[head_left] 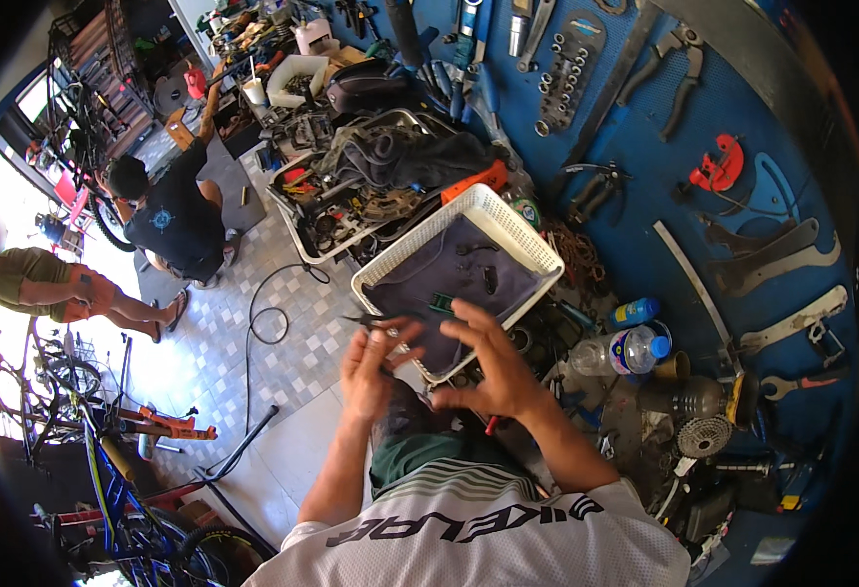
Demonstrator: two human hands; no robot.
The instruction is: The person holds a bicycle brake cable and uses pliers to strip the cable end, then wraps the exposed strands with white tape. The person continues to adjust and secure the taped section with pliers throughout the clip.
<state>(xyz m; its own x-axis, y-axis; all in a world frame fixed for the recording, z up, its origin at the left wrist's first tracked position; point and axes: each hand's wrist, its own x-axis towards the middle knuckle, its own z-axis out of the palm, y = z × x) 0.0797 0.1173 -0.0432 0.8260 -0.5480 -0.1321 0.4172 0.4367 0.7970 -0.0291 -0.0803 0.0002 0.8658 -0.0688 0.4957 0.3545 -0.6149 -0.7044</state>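
My left hand [368, 375] is closed, its fingers pinching a small dark part [369, 320] whose kind I cannot make out. To its right, my right hand [500, 370] has its fingers spread and holds nothing that I can see. Both hands are over the near side of a white perforated plastic basket [539, 262] lined with a dark cloth [419, 264]. On the cloth lie a small green part [441, 301], a black curved part [490, 280] and another small black part [475, 248].
Beyond the basket, a white tray [297, 227] is heaped with parts and dark rags. At right stand a clear plastic bottle [617, 353] and a bicycle cassette [702, 436]; tools hang on the blue wall [644, 147]. Two people [165, 220] and a bicycle [107, 479] are at left.
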